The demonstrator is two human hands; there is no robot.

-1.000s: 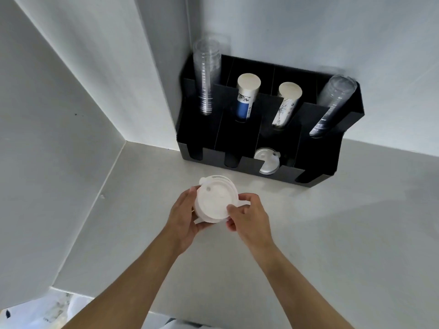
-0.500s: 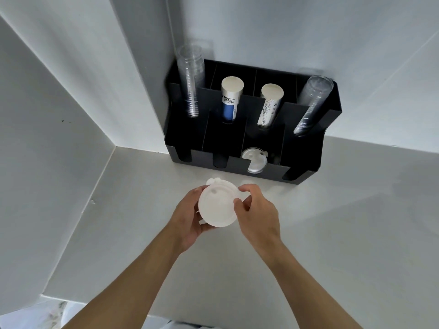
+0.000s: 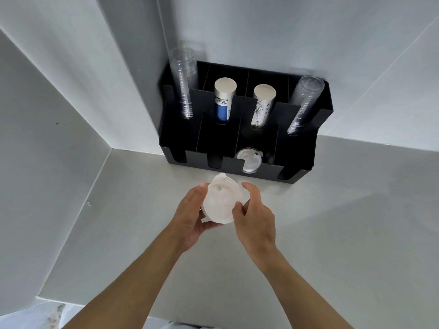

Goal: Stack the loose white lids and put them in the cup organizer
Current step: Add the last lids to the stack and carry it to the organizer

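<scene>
1. The wall (image 3: 59, 115) on the left meets the pale worktop (image 3: 332, 233) along a slanted seam; the worktop runs back into a corner.
2. The left hand (image 3: 190, 217) cups the lid stack (image 3: 222, 201) from the left and below, with its fingers curled under the stack and a fingertip showing at the upper left edge.
3. The lid stack is white, tilted, and held above the worktop between both hands, just in front of the organizer (image 3: 244, 129). How many lids are in it cannot be told.
4. The right hand (image 3: 255, 217) closes on the stack from the right: its thumb presses the near rim and its fingers arch over the far right edge.
5. The black organizer sits in the corner against the back wall, with four rear slots and four front slots.
6. Rear slots, left to right: a stack of clear cups (image 3: 184, 84); a paper-cup stack with a blue band (image 3: 224, 100); a paper-cup stack with a black print (image 3: 262, 105); a second clear stack (image 3: 304, 103) leaning right.
7. Front slots: the third from the left holds one white lid (image 3: 249, 160), showing through the slot's front cut-out. The other three front slots look dark, and their contents cannot be made out.
8. The held stack and the lid in the slot are near each other but apart, with the organizer's front wall between them.
</scene>
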